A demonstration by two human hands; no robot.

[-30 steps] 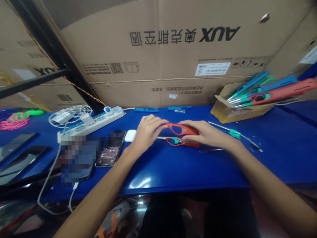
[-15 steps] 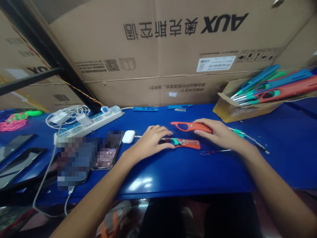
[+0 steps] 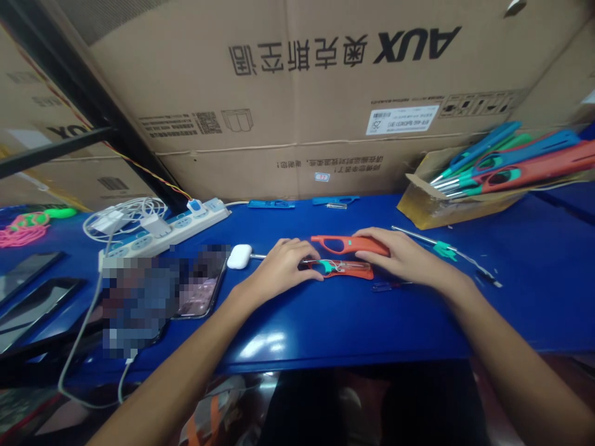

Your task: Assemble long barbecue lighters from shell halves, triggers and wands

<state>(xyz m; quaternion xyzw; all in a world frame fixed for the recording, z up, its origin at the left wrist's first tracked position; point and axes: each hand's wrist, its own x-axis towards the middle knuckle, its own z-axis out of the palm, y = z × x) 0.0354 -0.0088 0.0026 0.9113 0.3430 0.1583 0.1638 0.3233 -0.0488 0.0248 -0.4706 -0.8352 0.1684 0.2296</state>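
Note:
My right hand (image 3: 400, 255) grips an orange lighter shell half (image 3: 341, 244), held just above the blue table (image 3: 334, 316). Under it lies the other orange half (image 3: 348, 269) with a teal trigger and wires inside, its metal tube pointing left. My left hand (image 3: 286, 267) rests on the left end of that lying half, fingers curled over it. A thin red-handled screwdriver (image 3: 390, 285) lies by my right wrist.
A cardboard box (image 3: 446, 201) of finished lighters stands at the right rear. A loose teal part on a metal rod (image 3: 441, 249) lies beyond my right hand. White earbud case (image 3: 240, 256), phones (image 3: 198, 290), power strip (image 3: 162, 234) with cables sit at the left. Big cartons back the table.
My right hand brought the orange shell half slightly left and down, closer over the lying half. My left hand stayed on the lying half's left end.

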